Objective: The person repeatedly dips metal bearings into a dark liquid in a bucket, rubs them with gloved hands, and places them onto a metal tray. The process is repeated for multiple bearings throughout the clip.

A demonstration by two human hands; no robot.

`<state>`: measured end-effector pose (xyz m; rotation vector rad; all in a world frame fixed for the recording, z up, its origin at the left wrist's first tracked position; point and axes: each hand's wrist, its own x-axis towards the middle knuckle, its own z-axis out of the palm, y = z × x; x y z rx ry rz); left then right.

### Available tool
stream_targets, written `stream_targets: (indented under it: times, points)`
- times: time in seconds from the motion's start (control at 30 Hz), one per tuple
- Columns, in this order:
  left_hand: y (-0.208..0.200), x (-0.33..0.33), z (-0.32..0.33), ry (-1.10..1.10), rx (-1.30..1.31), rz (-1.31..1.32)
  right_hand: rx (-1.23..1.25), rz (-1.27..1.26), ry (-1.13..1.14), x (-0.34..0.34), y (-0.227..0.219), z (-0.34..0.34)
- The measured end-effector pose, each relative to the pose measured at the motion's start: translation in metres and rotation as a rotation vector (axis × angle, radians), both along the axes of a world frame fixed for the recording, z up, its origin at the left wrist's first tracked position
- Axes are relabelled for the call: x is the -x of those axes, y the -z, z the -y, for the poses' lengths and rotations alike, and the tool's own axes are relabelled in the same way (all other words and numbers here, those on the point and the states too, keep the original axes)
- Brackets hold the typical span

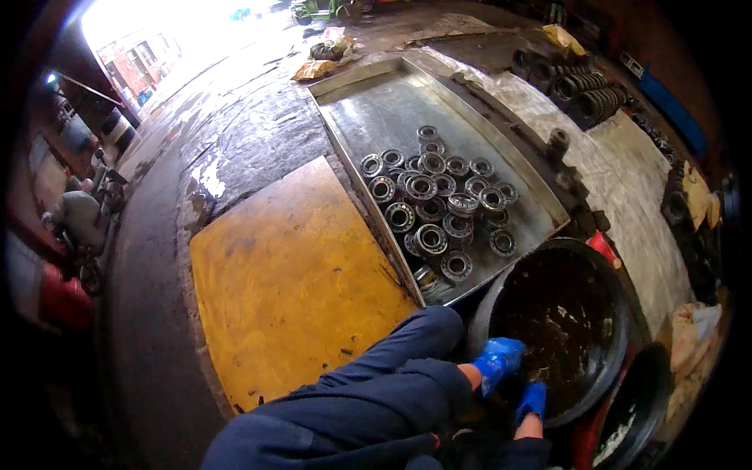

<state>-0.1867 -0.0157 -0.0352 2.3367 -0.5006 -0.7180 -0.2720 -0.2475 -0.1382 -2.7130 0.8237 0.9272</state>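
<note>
My left hand point(500, 362), in a blue glove, is over the near left part of a round tub point(483, 309) of dark brown liquid. Its fingers are curled together, and whatever they close on is hidden. Close by, at the tub's near side, is my right hand point(532, 401), also in a blue glove. Its fingers bend inward toward the left hand, and I cannot make out what lies in them. Beyond the tub, a shallow metal tray point(368, 102) holds a heap of shiny ring bearings point(421, 186), several stacked on others.
A yellow sheet point(290, 266) lies left of the tray, by my knee. Another dark container point(638, 403) stands right of the tub, with something red point(603, 249) at the tub's far edge. Dark ring-shaped parts point(595, 102) are lined up on a pale ground sheet point(619, 164).
</note>
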Motion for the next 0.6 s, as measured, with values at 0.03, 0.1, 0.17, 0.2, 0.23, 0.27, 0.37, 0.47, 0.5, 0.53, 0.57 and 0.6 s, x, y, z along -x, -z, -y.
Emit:
stream_targets:
  times: [0.03,0.1,0.17,0.2,0.23,0.27,0.37,0.47,0.5,0.53,0.57,0.6]
  points:
    - [0.002,-0.001,0.000,-0.001,0.002,-0.001,0.014,-0.009,-0.003,-0.002,0.003,0.002]
    - [0.009,0.002,-0.001,-0.048,0.088,0.075,0.034,-0.002,-0.120,-0.016,0.022,0.007]
    - [-0.012,-0.005,0.016,0.001,0.133,0.090,0.110,0.087,-0.346,-0.034,0.046,0.050]
    - [-0.005,-0.001,0.008,-0.007,0.115,0.050,0.088,0.070,-0.360,-0.025,0.044,0.035]
    - [0.009,0.004,-0.005,-0.039,0.085,0.019,0.013,0.017,-0.180,-0.013,0.031,0.007]
    - [0.013,0.004,-0.005,-0.044,0.060,0.035,-0.012,-0.002,-0.080,-0.009,0.025,0.000]
    - [0.017,0.000,0.006,-0.040,0.061,0.046,-0.346,0.242,0.256,0.012,0.034,0.012]
    - [0.013,0.000,0.008,-0.036,0.055,0.029,-0.287,0.231,0.181,0.013,0.030,0.009]
    - [0.016,0.003,0.000,-0.037,0.030,0.026,-0.107,0.062,0.003,0.000,0.005,-0.017]
    - [0.020,0.007,-0.005,-0.041,0.024,0.015,0.018,-0.078,-0.154,-0.011,-0.016,-0.037]
    - [0.027,0.012,-0.013,-0.077,0.042,0.019,0.092,-0.202,-0.284,-0.020,-0.037,-0.058]
    - [0.016,0.007,0.001,-0.068,0.107,0.064,0.110,-0.101,-0.368,-0.027,-0.015,-0.025]
